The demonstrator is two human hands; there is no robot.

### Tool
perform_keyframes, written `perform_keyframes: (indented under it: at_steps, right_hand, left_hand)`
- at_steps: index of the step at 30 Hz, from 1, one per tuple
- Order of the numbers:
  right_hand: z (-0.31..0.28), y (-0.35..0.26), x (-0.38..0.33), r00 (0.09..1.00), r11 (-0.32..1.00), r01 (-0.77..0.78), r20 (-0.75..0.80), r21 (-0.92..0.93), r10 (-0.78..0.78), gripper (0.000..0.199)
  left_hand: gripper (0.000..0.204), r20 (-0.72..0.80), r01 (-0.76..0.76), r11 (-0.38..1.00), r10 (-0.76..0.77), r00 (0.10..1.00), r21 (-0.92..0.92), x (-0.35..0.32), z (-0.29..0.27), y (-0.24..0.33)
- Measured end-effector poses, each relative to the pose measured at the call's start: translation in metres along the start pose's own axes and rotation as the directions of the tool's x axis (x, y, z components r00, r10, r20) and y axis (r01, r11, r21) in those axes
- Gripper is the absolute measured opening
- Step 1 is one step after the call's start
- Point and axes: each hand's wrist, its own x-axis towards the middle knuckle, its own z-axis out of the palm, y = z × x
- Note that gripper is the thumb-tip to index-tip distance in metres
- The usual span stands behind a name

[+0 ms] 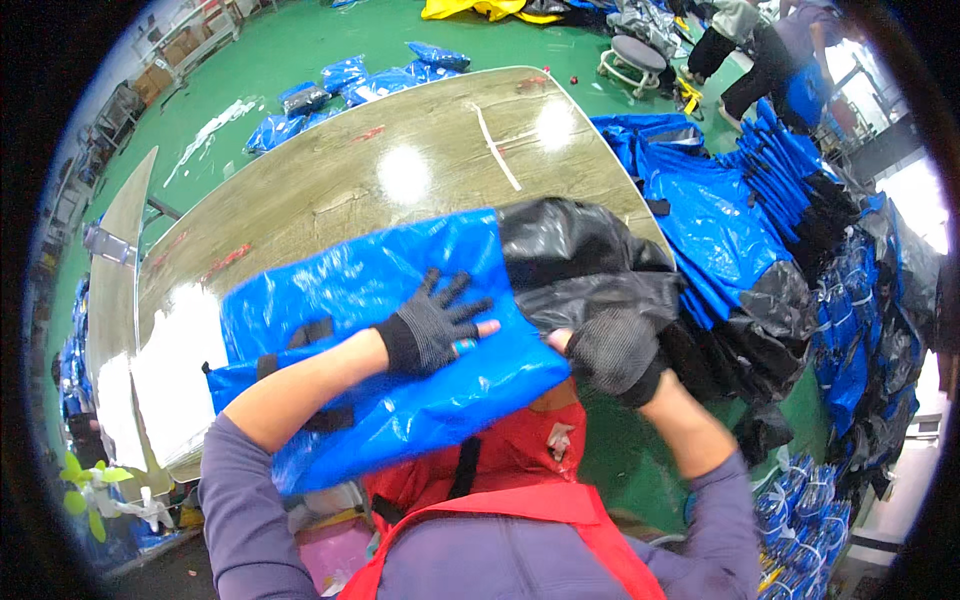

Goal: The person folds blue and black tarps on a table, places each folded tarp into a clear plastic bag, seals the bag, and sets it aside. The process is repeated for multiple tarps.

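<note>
A shiny blue tarpaulin bag (350, 300) with black straps lies folded on the near edge of a long wooden table (400, 160). My left hand (435, 325), in a black fingerless glove, presses flat on the bag with fingers spread. My right hand (610, 350), gloved the same way, is closed on the black plastic part (590, 265) that joins the blue bag at its right end. A red bag (500, 455) sits against my chest below the table edge.
A large heap of blue and black bags (790, 230) fills the right side, down to the floor. More blue bags (340, 85) lie on the green floor beyond the table. A round stool (635, 55) and a bent-over person (770, 60) are at the far right.
</note>
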Motion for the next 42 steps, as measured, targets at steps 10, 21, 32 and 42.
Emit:
perform_keyframes:
  at_steps: [10,21,32,42]
  right_hand:
    - [0.097,0.128,0.129,0.538,0.901,-0.433,0.801,-0.004,0.262,0.076]
    - [0.105,0.117,0.127,0.477,0.844,-0.432,0.714,-0.318,0.513,0.079]
    - [0.11,0.111,0.09,0.549,0.79,-0.519,0.581,-0.327,0.601,0.063]
    - [0.045,0.093,0.068,0.857,0.878,-0.373,0.252,-0.301,0.45,0.059]
  left_hand:
    - [0.053,-0.016,0.235,0.97,-0.236,0.972,-0.058,-0.192,-0.013,-0.008]
    - [0.05,-0.352,0.455,0.138,-0.833,-0.427,-0.88,-0.28,0.02,0.146]
    - [0.063,-0.026,0.986,-0.148,-0.989,-0.146,0.079,-0.234,-0.022,0.053]
    - [0.087,-0.158,0.8,0.599,-0.793,0.589,-0.025,-0.081,-0.009,0.05]
